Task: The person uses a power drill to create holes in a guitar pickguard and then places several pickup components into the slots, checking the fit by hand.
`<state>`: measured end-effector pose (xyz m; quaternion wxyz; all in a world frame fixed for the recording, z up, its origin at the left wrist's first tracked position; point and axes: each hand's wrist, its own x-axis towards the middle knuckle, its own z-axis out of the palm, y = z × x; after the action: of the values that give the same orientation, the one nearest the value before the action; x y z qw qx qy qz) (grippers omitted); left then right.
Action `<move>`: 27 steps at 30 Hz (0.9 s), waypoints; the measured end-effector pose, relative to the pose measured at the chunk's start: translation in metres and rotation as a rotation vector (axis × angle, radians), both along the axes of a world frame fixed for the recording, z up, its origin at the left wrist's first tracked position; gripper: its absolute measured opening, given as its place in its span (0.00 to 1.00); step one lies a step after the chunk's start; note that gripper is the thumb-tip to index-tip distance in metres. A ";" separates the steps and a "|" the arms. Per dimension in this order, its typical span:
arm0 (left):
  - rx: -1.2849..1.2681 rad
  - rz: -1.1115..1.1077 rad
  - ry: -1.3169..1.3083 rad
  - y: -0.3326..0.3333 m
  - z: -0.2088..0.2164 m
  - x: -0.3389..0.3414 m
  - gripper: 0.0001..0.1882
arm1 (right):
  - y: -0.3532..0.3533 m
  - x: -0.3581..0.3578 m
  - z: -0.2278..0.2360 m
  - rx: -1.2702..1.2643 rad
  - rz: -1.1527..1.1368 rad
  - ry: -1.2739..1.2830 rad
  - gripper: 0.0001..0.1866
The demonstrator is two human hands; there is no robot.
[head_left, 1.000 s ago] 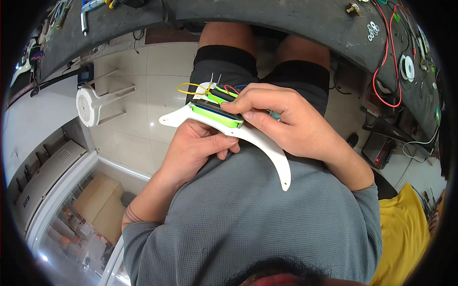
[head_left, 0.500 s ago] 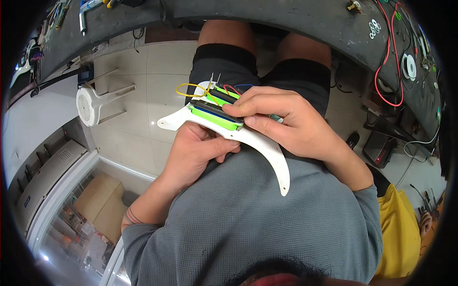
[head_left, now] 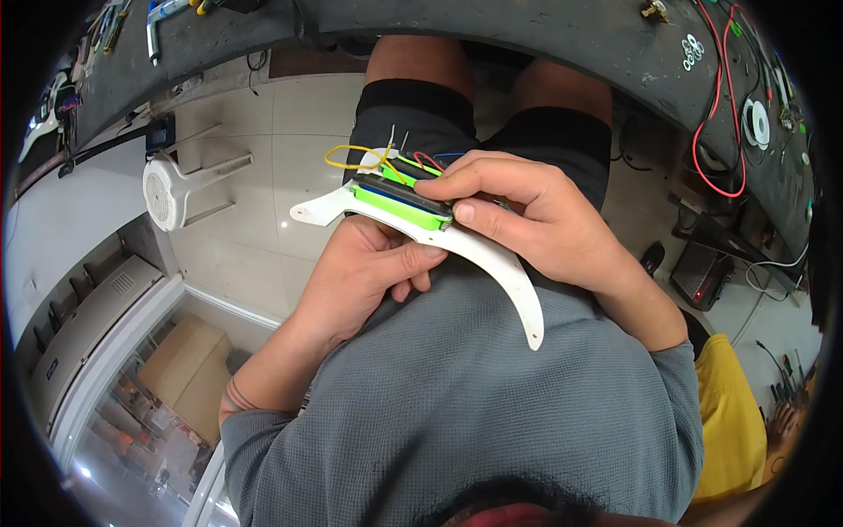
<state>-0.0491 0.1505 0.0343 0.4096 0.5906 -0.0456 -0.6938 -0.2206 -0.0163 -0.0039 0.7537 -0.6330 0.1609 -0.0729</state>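
Over my lap I hold a white curved plastic frame (head_left: 500,266) with small screw holes at its ends. Two bright green holders with dark modules sit on it; the nearer green holder (head_left: 392,210) carries a black-topped, blue-edged module (head_left: 399,195). My left hand (head_left: 373,268) grips the frame from below, thumb on its near edge. Pinched at the right end of the nearer module are the thumb and fingers of my right hand (head_left: 527,206), which hide part of the far holder. A yellow wire (head_left: 338,165) loops out at the left, and a short red wire (head_left: 425,158) shows behind.
A dark workbench (head_left: 527,31) runs across the far side, with red cable (head_left: 696,145) and a white spool (head_left: 756,123) at right. On the left floor lies a white stool (head_left: 165,193). A person in yellow (head_left: 729,413) is at lower right.
The white frame has turned slightly, its long right arm swinging up and to the right. My right fingers stay on the module's right end.
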 end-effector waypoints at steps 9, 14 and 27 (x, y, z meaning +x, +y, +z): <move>-0.152 -0.044 0.277 0.000 -0.006 0.016 0.12 | 0.000 0.000 -0.002 0.149 -0.034 0.016 0.14; -0.142 -0.045 0.251 -0.001 -0.009 0.014 0.10 | -0.001 0.001 -0.001 0.160 -0.001 0.024 0.14; -0.113 0.013 0.164 0.005 -0.010 0.007 0.09 | 0.000 0.002 0.001 0.219 -0.020 0.021 0.14</move>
<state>-0.0417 0.1560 0.0241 0.4492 0.5079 -0.0474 -0.7335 -0.2190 -0.0161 -0.0030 0.8158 -0.5461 0.1819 -0.0558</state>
